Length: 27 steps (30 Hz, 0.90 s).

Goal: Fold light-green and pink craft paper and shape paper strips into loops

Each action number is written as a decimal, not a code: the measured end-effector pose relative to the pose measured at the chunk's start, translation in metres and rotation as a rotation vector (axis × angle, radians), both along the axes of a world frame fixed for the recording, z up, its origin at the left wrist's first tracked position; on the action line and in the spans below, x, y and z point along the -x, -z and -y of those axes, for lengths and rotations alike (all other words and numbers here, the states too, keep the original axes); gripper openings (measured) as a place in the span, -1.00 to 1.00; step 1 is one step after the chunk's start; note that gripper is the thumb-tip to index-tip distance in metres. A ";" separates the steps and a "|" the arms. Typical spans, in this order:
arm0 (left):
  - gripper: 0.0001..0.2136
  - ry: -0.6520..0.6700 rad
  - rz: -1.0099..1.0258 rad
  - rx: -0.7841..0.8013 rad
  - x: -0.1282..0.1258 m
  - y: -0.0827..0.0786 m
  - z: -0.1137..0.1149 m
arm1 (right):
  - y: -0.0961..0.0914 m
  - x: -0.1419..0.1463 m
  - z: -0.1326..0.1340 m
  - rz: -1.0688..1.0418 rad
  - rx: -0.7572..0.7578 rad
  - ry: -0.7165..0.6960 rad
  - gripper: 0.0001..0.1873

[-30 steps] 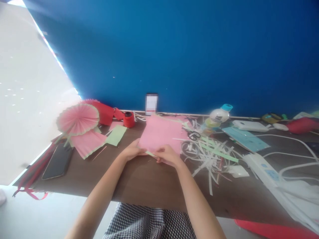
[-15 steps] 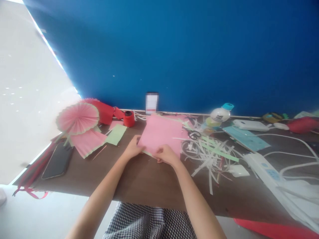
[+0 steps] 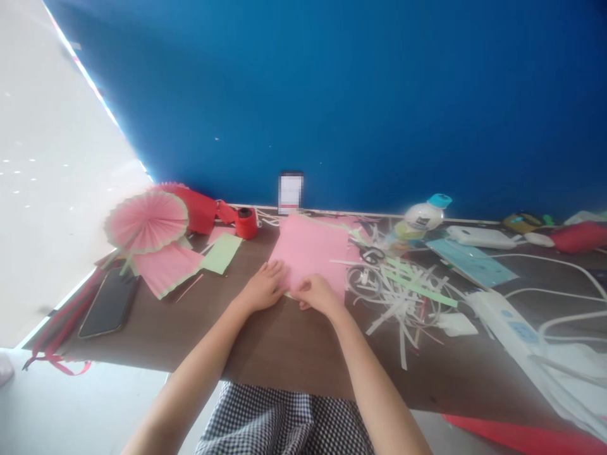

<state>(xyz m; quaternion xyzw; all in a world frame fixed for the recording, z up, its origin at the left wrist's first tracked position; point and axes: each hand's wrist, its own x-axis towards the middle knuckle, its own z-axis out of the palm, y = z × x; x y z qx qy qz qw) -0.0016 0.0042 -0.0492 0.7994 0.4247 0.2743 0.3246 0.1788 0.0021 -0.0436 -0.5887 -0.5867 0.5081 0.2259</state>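
Observation:
A sheet of pink paper [image 3: 313,249] lies on the dark brown table in front of me, with a thin pale green edge along its near side. My left hand [image 3: 265,284] rests flat on the sheet's near left corner, fingers stretched out over it. At the middle of the near edge, my right hand [image 3: 313,292] is closed, thumb and fingers pinching the paper's edge. The fingertips of that hand are partly hidden. Left of the sheet are a green paper piece [image 3: 222,254] and a pleated pink paper fan [image 3: 147,222] with a green rim.
White and green paper strips [image 3: 403,294] lie heaped at the right, with scissors [image 3: 372,254] behind them. Farther right are a white bottle with a blue cap [image 3: 424,217] and a power strip [image 3: 512,325] with cables. A dark phone [image 3: 109,302] lies at the left; another phone [image 3: 291,193] leans against the blue panel.
My left hand has shifted right and turned from gripping the sheet's left corner to lying flat on it. The right hand keeps its pinch at the near edge.

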 end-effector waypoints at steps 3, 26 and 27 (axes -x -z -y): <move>-0.55 -0.008 0.023 0.034 0.000 0.000 -0.001 | -0.002 -0.002 0.001 0.017 0.028 0.009 -0.87; -0.46 0.023 -0.514 -0.200 -0.002 0.003 -0.002 | -0.011 -0.002 0.003 0.070 0.096 -0.077 -0.81; -0.44 0.018 -0.514 -0.198 -0.002 0.003 -0.002 | -0.010 -0.001 0.003 0.068 0.097 -0.075 -0.81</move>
